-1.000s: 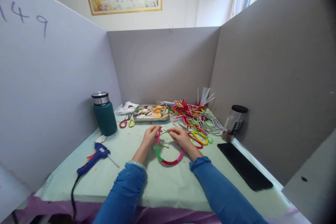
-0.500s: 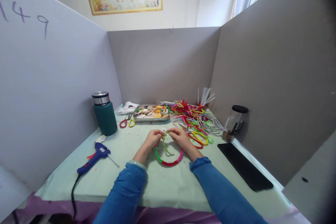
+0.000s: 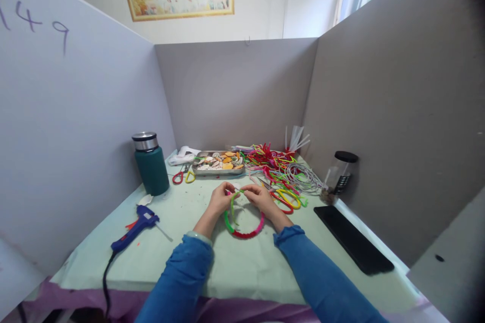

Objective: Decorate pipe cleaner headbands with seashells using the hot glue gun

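At ring's top, head view: L hand is pinching the multicolored ring approx 11 o'clock, fingertips together; R hand, approx 1 o'clock, is pinching the green strip near its upper end. Strip's long axis is running approx 12-to-6, loose end hanging inside ring, nearer L hand.

The left arm and right arm, both in blue sleeves, slant forward and inward from the lower edge. Beyond the cuffs the wrists are bare. The left hand and right hand nearly meet, backs mostly upward, fingers bent and pinching at the tips.
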Demonstrator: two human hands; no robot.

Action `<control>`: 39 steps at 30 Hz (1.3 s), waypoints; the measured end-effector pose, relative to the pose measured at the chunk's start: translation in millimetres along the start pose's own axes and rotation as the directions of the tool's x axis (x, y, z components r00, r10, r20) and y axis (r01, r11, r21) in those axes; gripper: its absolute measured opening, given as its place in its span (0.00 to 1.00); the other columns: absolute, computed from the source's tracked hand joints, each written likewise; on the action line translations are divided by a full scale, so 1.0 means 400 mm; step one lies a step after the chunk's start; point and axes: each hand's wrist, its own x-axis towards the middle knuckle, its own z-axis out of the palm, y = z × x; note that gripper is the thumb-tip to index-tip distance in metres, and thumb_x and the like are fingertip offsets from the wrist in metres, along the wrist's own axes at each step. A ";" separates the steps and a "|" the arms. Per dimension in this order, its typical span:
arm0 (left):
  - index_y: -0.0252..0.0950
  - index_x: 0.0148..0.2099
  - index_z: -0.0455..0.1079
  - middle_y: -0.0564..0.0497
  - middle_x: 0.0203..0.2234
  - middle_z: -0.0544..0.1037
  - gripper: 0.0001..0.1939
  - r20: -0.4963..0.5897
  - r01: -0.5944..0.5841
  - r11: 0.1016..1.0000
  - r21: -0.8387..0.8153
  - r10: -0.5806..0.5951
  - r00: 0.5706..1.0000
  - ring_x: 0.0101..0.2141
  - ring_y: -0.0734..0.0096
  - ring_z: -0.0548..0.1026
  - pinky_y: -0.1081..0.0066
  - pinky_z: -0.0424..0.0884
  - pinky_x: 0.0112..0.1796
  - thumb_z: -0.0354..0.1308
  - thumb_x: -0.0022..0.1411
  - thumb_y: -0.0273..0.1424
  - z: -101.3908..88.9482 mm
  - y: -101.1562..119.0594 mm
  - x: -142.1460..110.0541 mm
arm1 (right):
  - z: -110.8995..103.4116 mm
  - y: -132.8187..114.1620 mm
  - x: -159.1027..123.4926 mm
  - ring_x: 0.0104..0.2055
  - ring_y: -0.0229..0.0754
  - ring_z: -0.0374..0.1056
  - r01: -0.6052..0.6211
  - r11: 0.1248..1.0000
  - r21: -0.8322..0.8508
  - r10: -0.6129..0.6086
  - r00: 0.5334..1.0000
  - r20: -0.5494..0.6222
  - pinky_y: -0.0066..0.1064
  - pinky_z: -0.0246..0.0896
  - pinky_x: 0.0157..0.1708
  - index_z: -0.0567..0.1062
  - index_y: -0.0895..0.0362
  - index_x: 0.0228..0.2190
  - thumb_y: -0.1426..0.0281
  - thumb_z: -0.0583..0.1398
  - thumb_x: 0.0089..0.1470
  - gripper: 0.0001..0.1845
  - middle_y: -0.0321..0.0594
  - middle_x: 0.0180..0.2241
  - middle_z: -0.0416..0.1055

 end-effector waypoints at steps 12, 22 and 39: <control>0.35 0.28 0.71 0.54 0.20 0.71 0.10 -0.026 -0.106 0.989 0.107 0.110 0.994 0.22 0.74 0.65 0.74 0.59 0.25 0.63 0.45 0.36 -0.006 0.007 -0.010 | 0.000 0.000 -0.002 0.19 0.32 0.50 0.018 1.000 -0.023 -0.018 0.999 0.028 0.26 0.43 0.19 0.79 0.57 0.33 0.64 0.62 0.45 0.13 0.30 0.18 0.59; 0.35 0.28 0.73 0.53 0.21 0.73 0.07 -0.004 -0.163 0.976 0.145 0.165 0.986 0.24 0.73 0.67 0.74 0.61 0.28 0.62 0.45 0.34 -0.007 0.024 -0.013 | 0.000 0.014 0.003 0.19 0.32 0.51 0.016 1.000 -0.010 -0.016 1.000 0.025 0.25 0.43 0.20 0.77 0.57 0.33 0.64 0.62 0.46 0.12 0.29 0.18 0.59; 0.35 0.23 0.63 0.58 0.12 0.64 0.11 0.151 0.229 0.960 -0.161 -0.205 0.967 0.14 0.78 0.61 0.76 0.53 0.18 0.63 0.40 0.32 -0.010 0.032 -0.027 | 0.008 -0.014 -0.014 0.24 0.35 0.60 0.104 0.987 -0.125 -0.090 0.989 0.114 0.28 0.53 0.26 0.76 0.59 0.27 0.66 0.61 0.46 0.08 0.33 0.21 0.66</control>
